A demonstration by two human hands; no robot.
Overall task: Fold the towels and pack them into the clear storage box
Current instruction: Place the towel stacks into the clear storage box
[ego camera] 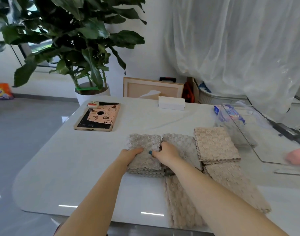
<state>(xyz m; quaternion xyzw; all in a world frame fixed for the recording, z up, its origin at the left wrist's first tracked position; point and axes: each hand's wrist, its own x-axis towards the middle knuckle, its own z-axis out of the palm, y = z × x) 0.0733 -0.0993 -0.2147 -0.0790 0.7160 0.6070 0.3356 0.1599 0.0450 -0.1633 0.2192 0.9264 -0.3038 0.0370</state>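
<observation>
A folded grey towel stack (144, 147) lies on the white table (77, 167). My left hand (131, 155) grips its left edge and my right hand (164, 153) grips its right edge. Right of it lies another grey towel (183, 145), then a folded beige stack (215, 145). Unfolded beige towels (234, 183) spread toward the near edge under my right forearm. The clear storage box (258, 133) stands at the right, with a grey towel (243, 137) visible through its wall.
A tablet in a pink cartoon case (98, 116) lies at the far left of the table. A white tissue box (171, 103) sits at the back. A blue packet (231, 114) shows behind the clear box. A pink thing (297, 157) blurs at the right edge. A potted plant (88, 65) stands behind.
</observation>
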